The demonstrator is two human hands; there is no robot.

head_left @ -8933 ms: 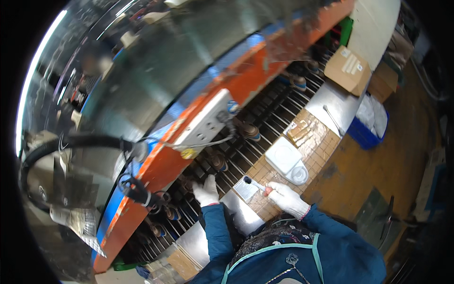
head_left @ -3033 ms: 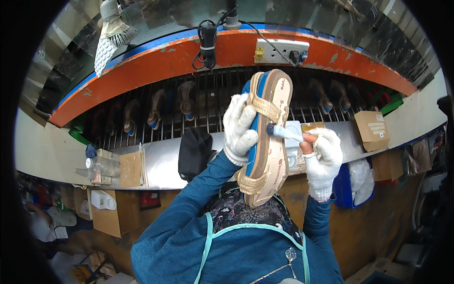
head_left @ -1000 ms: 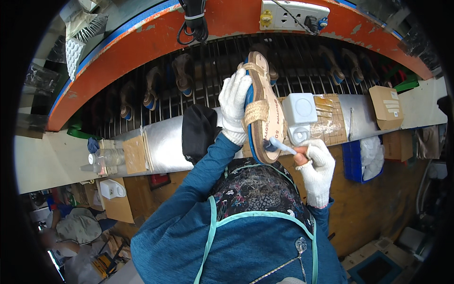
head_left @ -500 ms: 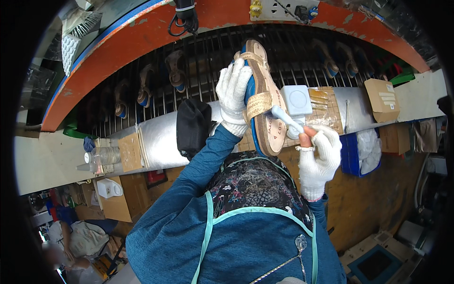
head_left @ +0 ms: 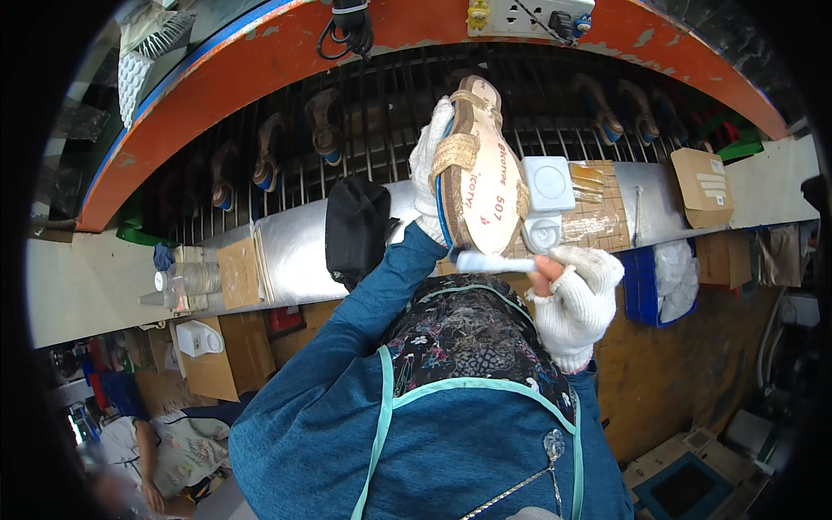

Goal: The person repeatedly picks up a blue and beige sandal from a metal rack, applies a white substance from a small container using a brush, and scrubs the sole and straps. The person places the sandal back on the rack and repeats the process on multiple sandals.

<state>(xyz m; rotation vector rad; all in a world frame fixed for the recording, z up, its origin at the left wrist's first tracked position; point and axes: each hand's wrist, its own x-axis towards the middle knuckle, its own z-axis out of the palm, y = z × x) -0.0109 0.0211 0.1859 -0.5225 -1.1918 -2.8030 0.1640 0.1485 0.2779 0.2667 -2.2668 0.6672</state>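
My left hand [head_left: 424,169], in a white knit glove, is closed on the far-left side of a sandal [head_left: 496,195] set on a blue last. Its pale, printed bottom is turned up toward me, with woven tan straps folded round the edges. In my right hand [head_left: 579,299], gloved with bare fingertips, a slim white-handled brush [head_left: 501,263] is pinched. The brush reaches left across the near end of the sandal, its dark tip by the edge; whether it touches cannot be told. Just right of the sandal stand a white square container [head_left: 548,184] and a small round white pot [head_left: 542,235].
Behind the bench, a rack of metal bars [head_left: 381,113] carries several similar sandals [head_left: 326,130]. A black cloth bundle [head_left: 357,227] lies left of my arm. Cardboard boxes [head_left: 700,186] and a blue bin [head_left: 643,277] stand right. Another person [head_left: 165,451] sits lower left.
The sandal has turned so its bottom faces me more fully. My right hand has swung the brush from the sandal's right side down to its near end, now pointing left.
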